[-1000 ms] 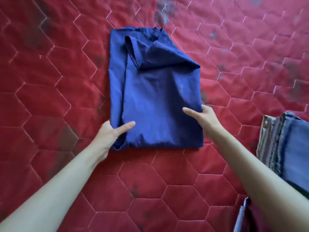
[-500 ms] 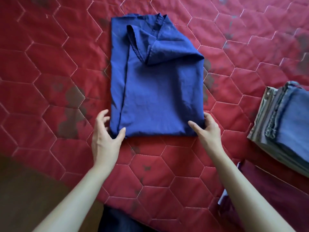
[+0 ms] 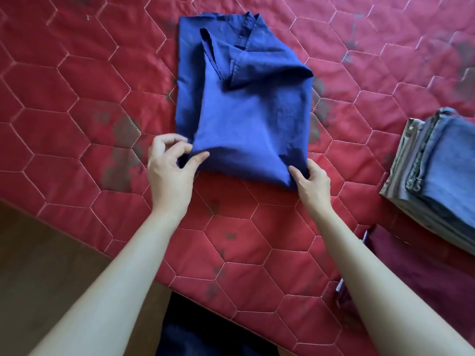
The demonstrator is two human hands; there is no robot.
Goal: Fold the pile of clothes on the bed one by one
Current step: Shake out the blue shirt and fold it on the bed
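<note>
Blue folded shirt (image 3: 246, 111) lies on the red quilted bedspread (image 3: 77, 98), its near corners pinched by the left hand (image 3: 169, 170) at 7 o'clock and the right hand (image 3: 312, 182) at 5, with seemingly folded clothes stacked (image 3: 437, 170) at 3 o'clock.

A dark blue garment (image 3: 246, 119), partly folded into a rough rectangle, is laid on the red quilted bedspread (image 3: 77, 104) at upper centre of the frame. Its near edge is lifted slightly. A stack of folded clothes (image 3: 437, 173) is seen at the right edge.
</note>
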